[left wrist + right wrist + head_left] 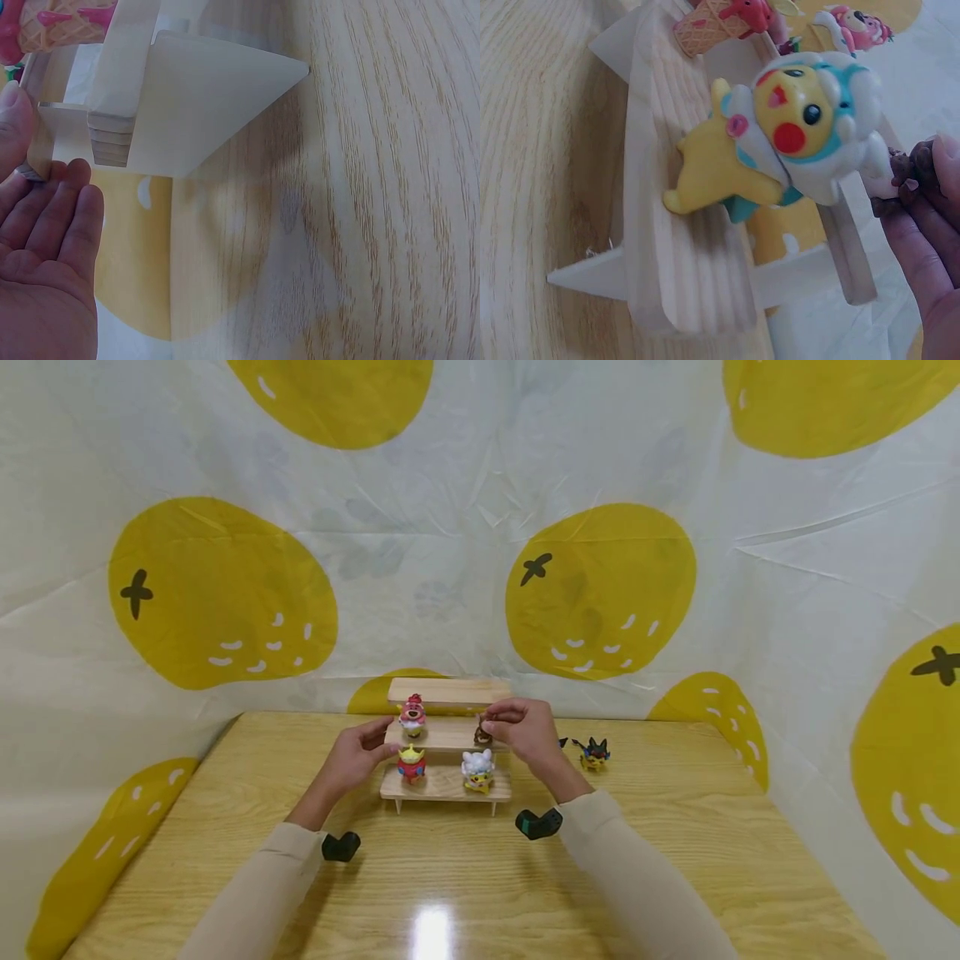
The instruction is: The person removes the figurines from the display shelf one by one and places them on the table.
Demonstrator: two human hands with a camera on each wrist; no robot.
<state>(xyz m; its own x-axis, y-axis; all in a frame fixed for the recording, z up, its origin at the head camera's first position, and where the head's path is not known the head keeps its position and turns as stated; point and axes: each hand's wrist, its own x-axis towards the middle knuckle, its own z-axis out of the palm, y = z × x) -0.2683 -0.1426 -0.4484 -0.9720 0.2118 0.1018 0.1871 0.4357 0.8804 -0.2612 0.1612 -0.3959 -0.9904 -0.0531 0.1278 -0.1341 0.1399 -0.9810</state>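
A three-tier wooden display stand [444, 783] stands near the back of the table. My left hand [352, 762] holds the left end of its middle tier, thumb above and fingers beneath in the left wrist view. At that tier's right end my right hand [528, 731] pinches a small brown figurine [482, 732], mostly covered by the fingers. A pink bear figurine [412, 718] occupies the tier's left side. On the lowest tier are a green three-eyed alien figurine in red [412, 766] and a yellow Pikachu figurine in a white hood [780, 135].
Right of the stand, a black-and-yellow figurine [595, 754] sits on the wooden table [450, 877]. A dark pointed bit of something [563, 742] shows behind my right wrist. A pale cloth with yellow fruit print [420, 585] hangs close behind the stand.
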